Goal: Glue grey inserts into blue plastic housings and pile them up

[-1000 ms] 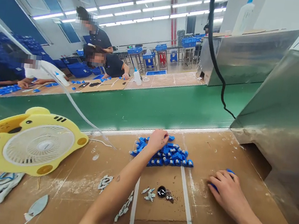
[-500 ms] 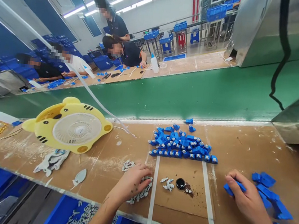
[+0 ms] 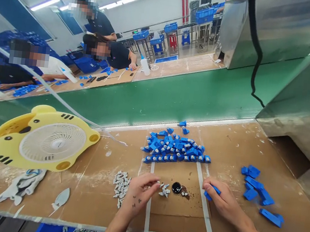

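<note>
My left hand has its thumb and fingers pinched together around a small grey piece, mostly hidden by the fingertips. To its left lies a pile of small grey pieces; a smaller cluster of grey pieces sits just right of the fingertips. My right hand grips a blue plastic part, partly covered by thumb and fingers. Between the hands stands a small round dish of dark liquid, with a brown smear beside it. Behind is a heap of blue parts with a neat row in front.
More blue parts lie at right. On the left are a yellow animal-shaped fan, a crumpled glove and a leaf-shaped grey piece. A green conveyor belt runs behind; several people work beyond it. A metal housing stands right.
My left hand has lifted from the grey pile and moved right to the small cluster. My right hand has brought the blue part left, away from the loose blue parts. The view has shifted right.
</note>
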{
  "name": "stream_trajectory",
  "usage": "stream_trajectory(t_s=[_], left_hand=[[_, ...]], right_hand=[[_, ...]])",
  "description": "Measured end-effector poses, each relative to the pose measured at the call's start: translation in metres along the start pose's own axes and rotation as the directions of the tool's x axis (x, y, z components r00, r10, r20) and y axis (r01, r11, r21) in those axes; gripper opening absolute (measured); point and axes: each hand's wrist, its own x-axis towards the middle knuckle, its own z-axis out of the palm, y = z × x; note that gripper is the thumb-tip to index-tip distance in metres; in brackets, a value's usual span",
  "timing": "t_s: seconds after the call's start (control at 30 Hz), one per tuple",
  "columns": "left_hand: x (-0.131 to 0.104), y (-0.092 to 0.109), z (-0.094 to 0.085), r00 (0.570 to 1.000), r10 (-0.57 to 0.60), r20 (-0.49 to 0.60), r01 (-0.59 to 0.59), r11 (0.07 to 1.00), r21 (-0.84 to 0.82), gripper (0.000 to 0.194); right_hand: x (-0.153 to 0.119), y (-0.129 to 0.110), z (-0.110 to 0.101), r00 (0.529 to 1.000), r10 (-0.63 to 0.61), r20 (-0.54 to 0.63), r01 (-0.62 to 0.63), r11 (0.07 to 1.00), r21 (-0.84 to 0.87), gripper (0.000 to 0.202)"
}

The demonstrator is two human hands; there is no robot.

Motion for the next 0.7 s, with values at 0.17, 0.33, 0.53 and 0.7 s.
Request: stream_trajectory(t_s=[0.17,0.33,0.53,0.7], left_hand=[[0.004,0.009,0.035,0.975,0.213,-0.056,-0.215,0.976,-0.040,0.021],[0.011,0.008,0.046,0.930,0.366,-0.024,-0.362,0.926,0.111,0.022],[0.014,0.032,0.044,0.939,0.310,-0.149,-0.314,0.949,-0.009,0.017],[0.022,0.064,0.051,0.908,0.281,-0.312,-0.325,0.941,-0.099,0.015]], right_hand=[[0.000,-0.001,0.008,0.999,-0.001,0.036,0.000,1.000,0.026,0.062],[0.001,-0.001,0.008,0.998,0.018,0.054,-0.022,0.996,0.087,0.058],[0.010,-0.014,0.020,0.968,0.240,-0.072,-0.173,0.848,0.501,0.058],[0.023,-0.026,0.041,0.932,0.352,-0.083,-0.204,0.700,0.684,0.062]])
